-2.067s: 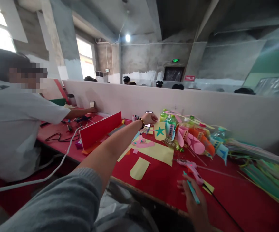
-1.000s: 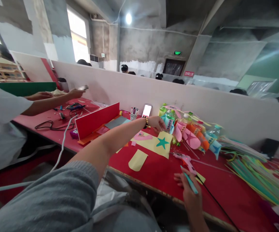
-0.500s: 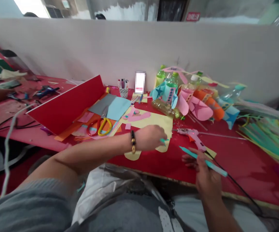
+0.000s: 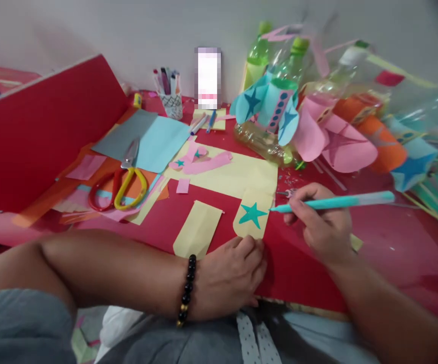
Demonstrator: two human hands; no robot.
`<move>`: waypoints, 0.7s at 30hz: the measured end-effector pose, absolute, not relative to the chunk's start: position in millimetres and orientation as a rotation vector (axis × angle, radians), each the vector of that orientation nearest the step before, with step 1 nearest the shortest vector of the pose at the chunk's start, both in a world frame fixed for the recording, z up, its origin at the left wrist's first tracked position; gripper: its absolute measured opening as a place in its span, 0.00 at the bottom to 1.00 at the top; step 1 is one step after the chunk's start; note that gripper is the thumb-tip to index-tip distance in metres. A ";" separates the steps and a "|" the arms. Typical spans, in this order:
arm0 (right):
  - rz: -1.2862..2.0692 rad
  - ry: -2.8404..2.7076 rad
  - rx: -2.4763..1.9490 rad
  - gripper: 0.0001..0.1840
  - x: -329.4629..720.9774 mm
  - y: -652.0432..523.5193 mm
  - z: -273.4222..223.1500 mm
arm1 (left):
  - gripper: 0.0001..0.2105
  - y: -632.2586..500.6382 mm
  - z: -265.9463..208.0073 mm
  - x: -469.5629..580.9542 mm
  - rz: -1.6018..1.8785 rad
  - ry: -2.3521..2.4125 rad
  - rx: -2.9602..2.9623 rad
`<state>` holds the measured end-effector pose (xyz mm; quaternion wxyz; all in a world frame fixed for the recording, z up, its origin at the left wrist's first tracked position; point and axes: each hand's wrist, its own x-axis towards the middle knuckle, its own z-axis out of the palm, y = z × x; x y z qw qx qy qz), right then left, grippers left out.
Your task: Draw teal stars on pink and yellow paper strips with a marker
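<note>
My right hand (image 4: 323, 225) is closed round a teal marker pen (image 4: 355, 200), its tip pointing left beside a pale yellow paper piece (image 4: 242, 227). A teal star (image 4: 252, 215) fills much of that piece. My left hand (image 4: 234, 273), fingers curled together, grips the piece's near edge; its fingertips are mostly hidden. Left of it lies a second yellow paper piece (image 4: 200, 227) with a rounded end. A glue gun (image 4: 288, 193) is largely covered by my right hand.
Red-and-yellow-handled scissors (image 4: 131, 187) rest on coloured paper at left, near an upright red board (image 4: 52, 136). A pen cup (image 4: 172, 105) and a phone (image 4: 208, 76) stand at the back. Decorated bottles (image 4: 279, 103) crowd the back right.
My left hand has come down and nearer to the yellow piece's near edge. The star now shows on the paper. My right hand has brought the marker up beside it, and the view has tilted down.
</note>
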<state>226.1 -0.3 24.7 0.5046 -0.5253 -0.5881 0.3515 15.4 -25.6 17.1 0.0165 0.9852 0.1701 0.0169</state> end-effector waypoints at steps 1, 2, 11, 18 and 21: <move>0.855 -1.427 -1.283 0.08 227.3 -1.8 19.4 | 0.32 -24.8 17.3 14.2 0.056 0.523 3.048; 0.875 -1.469 -1.325 0.08 229.4 -4.3 14.5 | 0.32 -23.9 17.5 13.4 0.068 0.511 3.028; 0.857 -1.843 -1.471 0.03 243.7 -10.3 18.0 | 0.15 -20.4 16.5 15.5 0.136 0.516 2.956; 0.813 -2.015 -1.418 0.05 240.1 -8.5 18.6 | 0.11 -17.7 13.5 14.7 0.223 0.497 2.929; 0.795 -2.062 -1.404 0.05 238.9 -8.1 18.1 | 0.11 -17.8 12.4 15.8 0.245 0.516 2.922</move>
